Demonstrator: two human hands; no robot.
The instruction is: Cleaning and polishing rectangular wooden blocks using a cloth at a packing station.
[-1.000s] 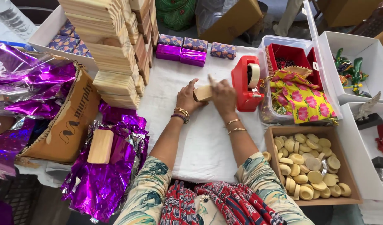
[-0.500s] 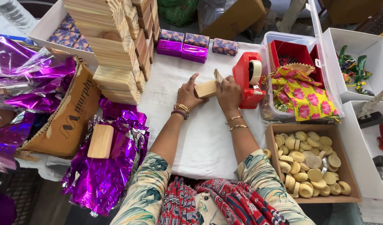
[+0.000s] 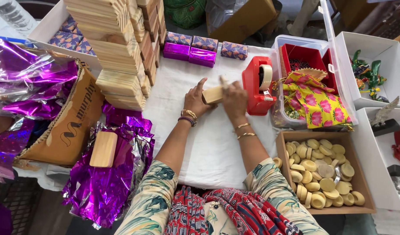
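- Big stack of wooden boxes [image 3: 117, 52] sits well off to the left of our fingers.
- Red tape dispenser [image 3: 257, 87] is just past our right hand [image 3: 234, 101], whose fingers curl over the block.
- Small wooden block [image 3: 213, 94] is pinched between both hands; left hand [image 3: 194, 100] wraps its near end.

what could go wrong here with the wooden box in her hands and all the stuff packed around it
1. The tall leaning stack of pale wooden boxes stands just beside the left hand; an elbow nudge might topple it.
2. The right hand works against the red tape dispenser; its cutting edge may nick a finger.
3. The small pale wooden box is held between both hands above the white cloth and might slip.
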